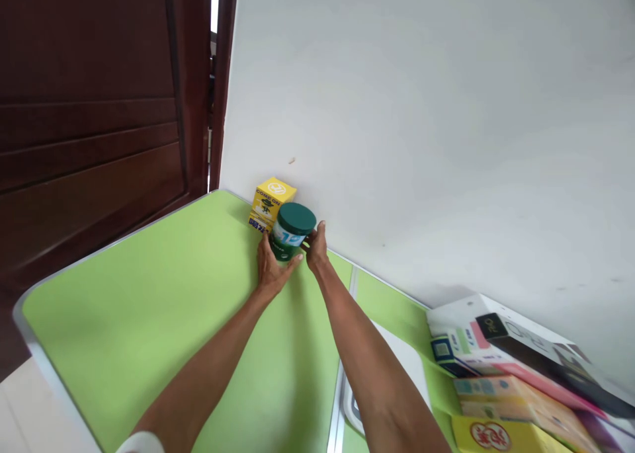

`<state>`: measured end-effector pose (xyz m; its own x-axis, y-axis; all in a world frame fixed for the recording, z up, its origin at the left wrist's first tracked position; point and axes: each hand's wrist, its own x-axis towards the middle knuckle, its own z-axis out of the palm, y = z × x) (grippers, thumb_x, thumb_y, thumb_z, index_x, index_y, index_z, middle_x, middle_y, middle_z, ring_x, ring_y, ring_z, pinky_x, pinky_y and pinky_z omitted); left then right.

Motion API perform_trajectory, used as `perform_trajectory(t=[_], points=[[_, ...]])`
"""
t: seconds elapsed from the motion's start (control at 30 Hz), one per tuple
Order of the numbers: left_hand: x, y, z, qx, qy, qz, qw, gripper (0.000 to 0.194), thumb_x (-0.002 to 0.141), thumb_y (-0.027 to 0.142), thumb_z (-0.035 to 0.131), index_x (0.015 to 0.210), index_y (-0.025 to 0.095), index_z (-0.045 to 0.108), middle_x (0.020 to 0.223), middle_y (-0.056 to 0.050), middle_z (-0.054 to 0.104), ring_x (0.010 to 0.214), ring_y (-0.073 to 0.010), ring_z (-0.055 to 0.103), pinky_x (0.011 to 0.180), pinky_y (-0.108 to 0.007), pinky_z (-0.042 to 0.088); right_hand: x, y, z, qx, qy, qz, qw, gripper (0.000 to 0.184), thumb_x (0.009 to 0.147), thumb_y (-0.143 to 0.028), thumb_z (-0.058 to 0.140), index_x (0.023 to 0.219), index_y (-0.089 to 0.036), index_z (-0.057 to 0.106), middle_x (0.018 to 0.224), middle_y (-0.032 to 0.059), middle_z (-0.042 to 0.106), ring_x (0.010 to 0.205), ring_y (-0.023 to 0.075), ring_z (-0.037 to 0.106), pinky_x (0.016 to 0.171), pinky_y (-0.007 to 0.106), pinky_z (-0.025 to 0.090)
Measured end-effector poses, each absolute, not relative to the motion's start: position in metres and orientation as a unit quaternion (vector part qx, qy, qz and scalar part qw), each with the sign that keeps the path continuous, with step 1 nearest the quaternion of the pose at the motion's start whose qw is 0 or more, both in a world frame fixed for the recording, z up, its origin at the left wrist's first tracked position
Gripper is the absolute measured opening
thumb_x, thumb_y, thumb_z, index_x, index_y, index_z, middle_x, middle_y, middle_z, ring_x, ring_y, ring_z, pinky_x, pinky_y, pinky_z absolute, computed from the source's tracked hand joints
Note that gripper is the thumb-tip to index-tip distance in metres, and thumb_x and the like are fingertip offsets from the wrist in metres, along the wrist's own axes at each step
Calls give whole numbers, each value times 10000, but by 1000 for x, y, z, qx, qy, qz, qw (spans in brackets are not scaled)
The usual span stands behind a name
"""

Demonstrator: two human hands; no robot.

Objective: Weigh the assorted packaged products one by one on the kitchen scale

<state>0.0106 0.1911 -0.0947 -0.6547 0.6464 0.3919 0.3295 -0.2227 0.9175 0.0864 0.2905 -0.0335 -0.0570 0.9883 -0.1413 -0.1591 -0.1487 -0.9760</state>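
Note:
A green canister (292, 231) with a dark green lid and a pale blue label stands near the wall, tilted slightly in view. My left hand (272, 268) curves around its lower left side, thumb stretched out across the front near the base. On the opposite side, my right hand (317, 247) presses against the canister, with its fingers partly hidden behind it and the thumb pointing up. Just behind and left of the canister, a yellow box (274, 195) with dark print and a drawing sits against the wall; the canister covers part of it.
Both things rest on a light green table (149, 307) with a metal edge and a seam. A white flat device (411, 357) lies partly under my right forearm. Several boxes (516, 387) are piled at the right. A dark wooden door (99, 96) stands beyond the left edge.

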Motion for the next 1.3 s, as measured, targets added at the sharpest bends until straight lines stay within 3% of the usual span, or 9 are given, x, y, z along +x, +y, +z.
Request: perform_trajectory(t=[0.1,0.23,0.37,0.5,0.73,0.93,1.1,1.3], points=[[3,186,-87,383,624,676,83,1127,619,519,919,1536,145,381,1507,-258,523,1444,-411,516,1196,-574,421,82,264,-34,-486,-437,592,471,732,897,-837,419,919,-215,804,951,84,826,1027,286,732,928,400,555],[-4,171,-83,386,637,663,75,1009,533,395,952,1407,164,504,1327,-211,641,1298,-402,633,1091,-537,519,72,224,-32,-501,-428,587,470,663,930,-770,446,1050,-222,801,1093,68,828,1218,257,688,1081,390,495],[-4,143,-77,405,643,645,84,922,537,418,935,1336,183,537,1264,-193,673,1223,-393,679,1020,-526,560,78,181,-16,-502,-431,589,465,695,972,-737,409,1070,-166,792,1109,101,826,1263,267,668,1123,413,462],[10,111,-48,453,618,636,91,825,579,457,909,1273,190,551,1220,-172,699,1162,-366,710,952,-486,592,111,141,14,-478,-451,584,476,681,943,-768,464,1072,-188,796,1206,73,806,1284,268,646,1136,399,441],[88,71,5,559,524,617,181,812,578,441,923,1257,194,552,1167,-119,734,1082,-305,732,916,-433,605,222,85,45,-470,-489,509,530,767,837,-884,492,1102,-238,810,1151,79,814,1163,295,709,1010,401,534],[160,57,-4,607,478,565,290,784,570,421,937,1234,219,571,1126,-86,749,1021,-310,740,902,-478,611,310,59,18,-551,-461,421,554,796,838,-913,450,1051,-240,816,1128,126,809,1111,337,722,941,475,586],[183,63,-14,631,473,537,300,795,566,424,939,1243,222,576,1135,-83,746,1023,-311,731,898,-484,607,336,60,0,-538,-451,413,580,746,847,-886,489,1067,-257,825,1101,122,809,1122,325,727,991,481,585],[181,76,-16,657,462,511,305,866,589,495,946,1309,196,569,1205,-133,729,1112,-351,710,962,-536,580,334,68,-11,-524,-425,438,594,816,812,-915,504,1139,-233,812,1135,140,808,1151,353,724,953,491,607]])
